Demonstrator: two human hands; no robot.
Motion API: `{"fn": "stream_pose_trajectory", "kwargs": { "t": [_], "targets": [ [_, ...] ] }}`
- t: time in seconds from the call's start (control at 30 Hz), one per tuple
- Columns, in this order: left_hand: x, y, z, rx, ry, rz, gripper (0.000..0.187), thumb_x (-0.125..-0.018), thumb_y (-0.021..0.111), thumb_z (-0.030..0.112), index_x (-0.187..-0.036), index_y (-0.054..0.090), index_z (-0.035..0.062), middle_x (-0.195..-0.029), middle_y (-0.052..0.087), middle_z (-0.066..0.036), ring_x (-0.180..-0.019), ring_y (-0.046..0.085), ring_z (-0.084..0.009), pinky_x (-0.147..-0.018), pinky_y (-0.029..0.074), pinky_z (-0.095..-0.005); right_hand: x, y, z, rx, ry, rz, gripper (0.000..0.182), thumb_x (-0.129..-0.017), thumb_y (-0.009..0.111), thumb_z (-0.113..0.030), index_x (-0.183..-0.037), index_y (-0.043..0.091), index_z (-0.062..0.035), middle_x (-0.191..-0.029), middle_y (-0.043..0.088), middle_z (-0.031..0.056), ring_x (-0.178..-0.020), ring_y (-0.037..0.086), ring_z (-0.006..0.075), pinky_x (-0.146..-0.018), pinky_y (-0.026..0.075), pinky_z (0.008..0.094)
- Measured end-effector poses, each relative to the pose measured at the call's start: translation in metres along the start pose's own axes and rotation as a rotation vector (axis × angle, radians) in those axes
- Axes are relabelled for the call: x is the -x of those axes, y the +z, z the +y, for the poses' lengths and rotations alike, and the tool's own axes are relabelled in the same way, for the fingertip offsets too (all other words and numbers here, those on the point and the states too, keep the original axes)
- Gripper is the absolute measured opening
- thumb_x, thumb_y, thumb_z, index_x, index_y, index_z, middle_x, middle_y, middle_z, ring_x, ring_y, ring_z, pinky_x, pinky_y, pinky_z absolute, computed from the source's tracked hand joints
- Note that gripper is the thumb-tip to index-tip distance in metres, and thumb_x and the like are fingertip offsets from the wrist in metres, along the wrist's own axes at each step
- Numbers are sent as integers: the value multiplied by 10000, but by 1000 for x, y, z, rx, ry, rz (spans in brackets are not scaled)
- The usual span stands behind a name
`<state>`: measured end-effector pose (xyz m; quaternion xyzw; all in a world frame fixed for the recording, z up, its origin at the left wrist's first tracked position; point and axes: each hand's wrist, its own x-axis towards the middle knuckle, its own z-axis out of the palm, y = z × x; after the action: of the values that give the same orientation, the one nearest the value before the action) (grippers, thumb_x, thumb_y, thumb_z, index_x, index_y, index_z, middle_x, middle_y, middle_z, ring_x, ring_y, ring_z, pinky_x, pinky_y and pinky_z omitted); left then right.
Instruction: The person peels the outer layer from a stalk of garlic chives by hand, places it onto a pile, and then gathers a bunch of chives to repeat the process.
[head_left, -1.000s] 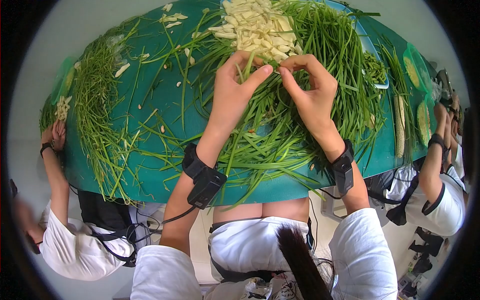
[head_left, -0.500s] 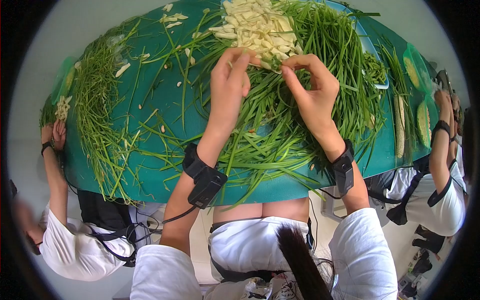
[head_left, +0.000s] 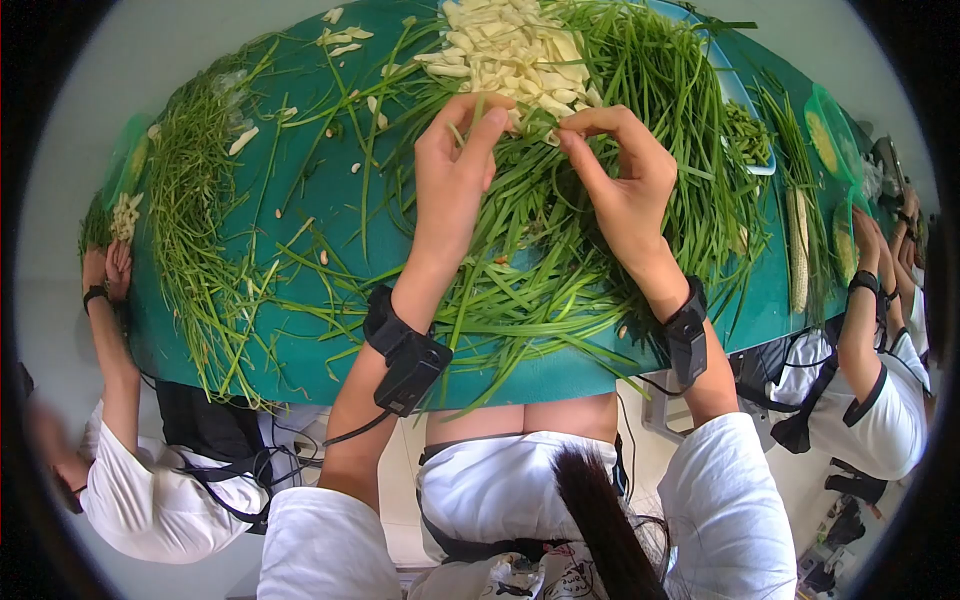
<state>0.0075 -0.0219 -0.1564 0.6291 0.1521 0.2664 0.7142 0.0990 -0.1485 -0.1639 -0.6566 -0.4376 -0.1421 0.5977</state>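
My left hand (head_left: 452,165) and my right hand (head_left: 620,160) are raised close together over the far middle of the green table, fingertips pinched. A small green-and-white piece (head_left: 540,128) shows between them, too small to name. A bit of green also shows at my left fingers. Just beyond my fingertips lies a heap of pale cream-coloured pieces (head_left: 515,60). Long green chive-like stalks (head_left: 530,210) lie under and between my hands. More of these stalks are piled to the right of my right hand.
A thick pile of green stalks (head_left: 195,220) lies at the left of the green table (head_left: 320,205). On the right are a blue-white tray (head_left: 765,170), a corn cob (head_left: 798,250) and green baskets (head_left: 838,140). Co-workers' hands (head_left: 118,265) work at both ends; cables hang below the edge.
The green clump between my fingertips shows less now. My hands have barely shifted. At the right, a co-worker's hand has come down to the lower green basket.
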Motion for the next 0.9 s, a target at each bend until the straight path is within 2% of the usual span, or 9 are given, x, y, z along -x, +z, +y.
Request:
{"fn": "stream_pose_trajectory", "kwargs": {
  "t": [0.27, 0.43, 0.6, 0.7, 0.77, 0.87, 0.9],
  "targets": [
    [1, 3, 0, -22, -43, -36, 207, -852, 593, 159, -1005, 609, 21, -791, 551, 28, -491, 326, -1, -460, 245, -175, 0, 1, 0, -15, -33, -88, 172, -726, 651, 27, -895, 632, -1, -787, 642, 93, -691, 619, 174, -643, 480, 259],
    [0, 2, 2, -32, -26, -60, 207, -843, 602, 155, -1000, 611, 20, -791, 555, 30, -487, 333, -1, -455, 249, -174, 1, 3, -1, -63, 97, -111, 263, -735, 644, 12, -995, 616, -19, -788, 652, 82, -711, 642, 164, -653, 488, 260],
    [0, 2, 0, -35, -46, -107, 209, -832, 610, 150, -992, 611, 15, -820, 573, 23, -487, 340, -4, -461, 259, -171, 2, 2, 1, -76, 147, -110, 279, -747, 640, 5, -1022, 605, -24, -779, 653, 78, -709, 641, 156, -655, 487, 258],
    [-3, 1, -4, -65, 30, -139, 205, -823, 618, 142, -985, 613, 15, -816, 578, 29, -510, 361, 1, -468, 266, -169, 0, 2, 2, -77, 152, -99, 269, -752, 641, -1, -1019, 607, -24, -778, 652, 78, -705, 638, 152, -651, 485, 257],
    [-3, 2, -5, -62, 115, -129, 174, -797, 649, 88, -940, 629, -9, -881, 634, -31, -824, 570, -93, -777, 436, -236, 1, 3, 3, -87, 153, -95, 259, -755, 641, -5, -1012, 610, -22, -778, 652, 78, -702, 636, 151, -649, 483, 257],
    [1, 2, 2, -88, 47, -120, 173, -793, 654, 82, -939, 627, -8, -878, 633, -29, -809, 566, -83, -755, 437, -230, 3, 1, 2, -34, 142, -119, 231, -758, 643, -11, -987, 614, -12, -785, 653, 79, -703, 635, 150, -648, 482, 255],
    [1, 2, 2, -87, 48, -122, 173, -793, 654, 82, -939, 627, -8, -878, 633, -29, -809, 566, -83, -755, 437, -230, 3, 0, 0, -47, 171, -148, 228, -796, 614, 8, -1024, 601, 13, -810, 636, 64, -724, 606, 120, -673, 471, 235]
  ]
}}
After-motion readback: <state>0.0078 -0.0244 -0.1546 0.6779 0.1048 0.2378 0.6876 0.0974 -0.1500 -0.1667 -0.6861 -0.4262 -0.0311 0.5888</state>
